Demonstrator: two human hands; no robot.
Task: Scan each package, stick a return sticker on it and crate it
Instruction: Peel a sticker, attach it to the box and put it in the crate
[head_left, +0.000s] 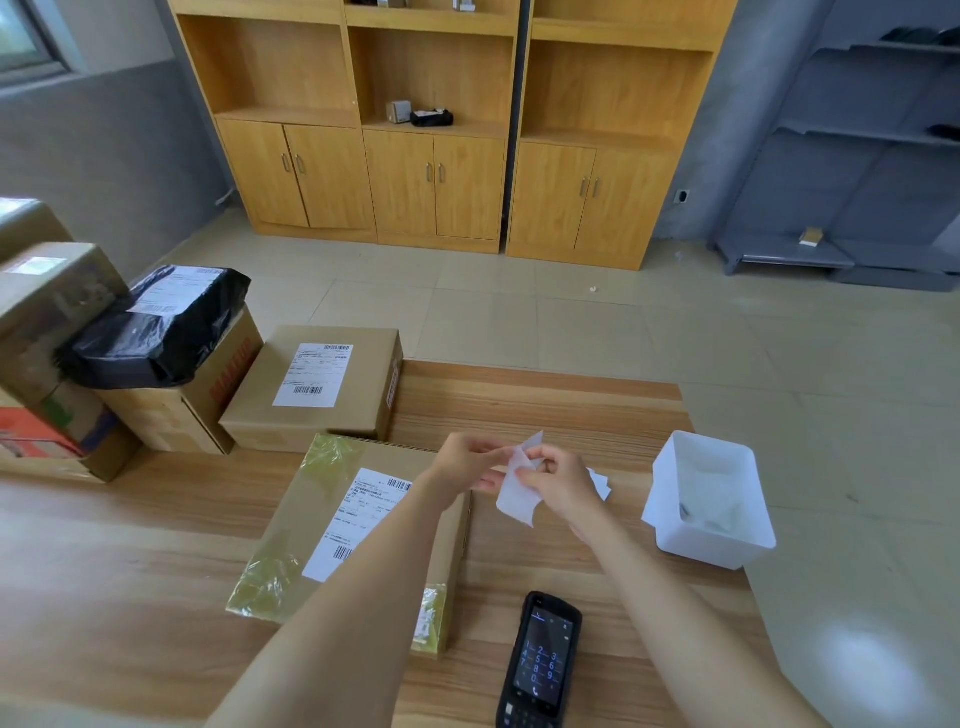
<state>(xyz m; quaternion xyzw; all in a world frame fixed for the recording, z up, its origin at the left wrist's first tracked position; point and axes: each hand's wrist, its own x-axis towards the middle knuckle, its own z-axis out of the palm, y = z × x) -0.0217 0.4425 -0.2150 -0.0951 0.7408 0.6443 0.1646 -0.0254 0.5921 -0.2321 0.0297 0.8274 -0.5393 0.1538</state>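
Head view. Step in hand, judged: peeling a return sticker off its backing; scan taken as done, with the black handheld scanner with lit keypad screen (543, 660) lying on the pale wood-grain tabletop (545, 410) at 6 o'clock of the hands.

Left hand (470, 460): fingertips pinching the upper edge of the small white paper sticker sheet (517, 493).
Right hand (558, 480): fingers curled, pinching the same sheet from the 3 o'clock side. Sheet held clear of the table, between both hands.

Flat brown cardboard package with yellowish tape and white barcode label (296, 514): flat on the table at 8 o'clock of the hands, just beside and below them, partly under the left forearm.

White rectangular plastic bin (711, 499): at 3 o'clock, apart from the right hand.

Next move, judged: sticker freed whole, carried toward 8 o'clock, pressed flat on bare cardboard clear of the barcode label; crating after that.
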